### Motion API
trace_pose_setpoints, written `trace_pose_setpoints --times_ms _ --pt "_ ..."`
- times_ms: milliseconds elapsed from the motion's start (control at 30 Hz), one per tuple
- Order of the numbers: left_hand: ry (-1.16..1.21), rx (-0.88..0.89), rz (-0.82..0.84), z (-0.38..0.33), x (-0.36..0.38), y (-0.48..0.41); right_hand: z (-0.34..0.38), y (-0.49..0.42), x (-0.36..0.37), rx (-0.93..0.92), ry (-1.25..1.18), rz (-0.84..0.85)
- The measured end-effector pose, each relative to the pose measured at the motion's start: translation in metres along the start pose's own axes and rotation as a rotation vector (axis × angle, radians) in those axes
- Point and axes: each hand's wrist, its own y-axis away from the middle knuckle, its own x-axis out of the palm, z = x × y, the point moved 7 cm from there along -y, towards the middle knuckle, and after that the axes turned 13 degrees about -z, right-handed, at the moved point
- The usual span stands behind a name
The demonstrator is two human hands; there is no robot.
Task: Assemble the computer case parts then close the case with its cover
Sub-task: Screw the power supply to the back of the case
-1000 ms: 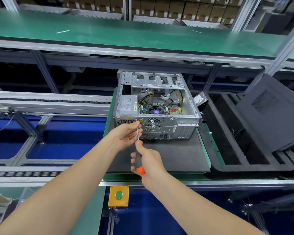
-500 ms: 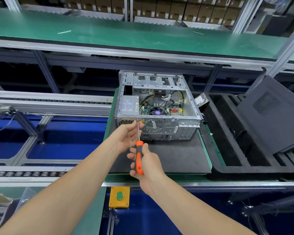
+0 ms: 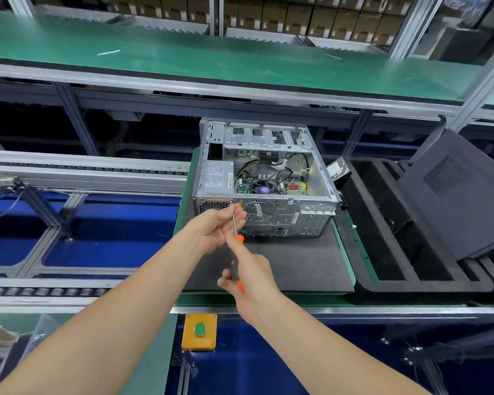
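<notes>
An open silver computer case (image 3: pixel 291 215) lies on its side on a dark mat (image 3: pixel 297 263), its rear panel facing me, with the motherboard and power supply showing inside. My right hand (image 3: pixel 251 277) grips the orange handle of a screwdriver (image 3: pixel 235 223). The tip of its shaft touches a screw at the top of the rear panel, near the power supply. My left hand (image 3: pixel 217 229) holds the metal shaft between its fingers, just below the tip. The dark grey case cover (image 3: pixel 457 201) leans upright at the right, apart from the case.
A black foam tray (image 3: pixel 382 252) lies right of the mat, with a hard drive (image 3: pixel 338 169) at its far left corner. A yellow box with a green button (image 3: pixel 200 329) hangs below the front rail. Roller conveyors (image 3: pixel 69 172) run left. A green shelf (image 3: pixel 211 58) spans above.
The screwdriver tip has risen to the screw at the rear panel's top edge. My right hand has turned on the handle. My left hand stays on the shaft.
</notes>
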Motion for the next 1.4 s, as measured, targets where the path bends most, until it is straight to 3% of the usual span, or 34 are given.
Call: trace_pose_setpoints --times_ms 133,333,667,733,800,933,1000,1167,1400 --pt "-0.088 0.016 -0.058 0.003 -0.003 -0.004 -0.004 0.000 -0.005 0.045 0.114 0.007" --pt "-0.021 -0.023 0.097 0.000 -0.007 -0.003 -0.005 0.003 0.004 0.063 -0.004 0.097" --pt "-0.113 0.051 -0.090 -0.001 -0.006 -0.001 0.007 -0.002 0.003 0.006 0.014 0.040" --pt "-0.271 0.087 -0.076 -0.007 -0.008 0.003 0.004 -0.004 -0.001 0.019 0.023 0.012" --pt "-0.641 0.244 -0.101 -0.031 -0.012 0.009 0.004 -0.005 -0.003 0.018 0.037 -0.012" --pt "-1.077 1.021 -0.324 -0.125 0.016 0.021 0.004 -0.008 -0.002 -0.008 0.095 -0.034" --pt "-1.277 1.257 -0.336 -0.147 0.046 0.012 0.002 -0.009 0.000 -0.002 0.082 -0.027" --pt "-1.858 1.124 -0.160 -0.132 0.079 -0.064 -0.008 -0.011 0.003 -0.035 0.012 0.014" --pt "-2.028 1.249 -0.244 -0.123 0.076 -0.091 -0.016 -0.015 -0.003 -0.113 -0.027 -0.081"
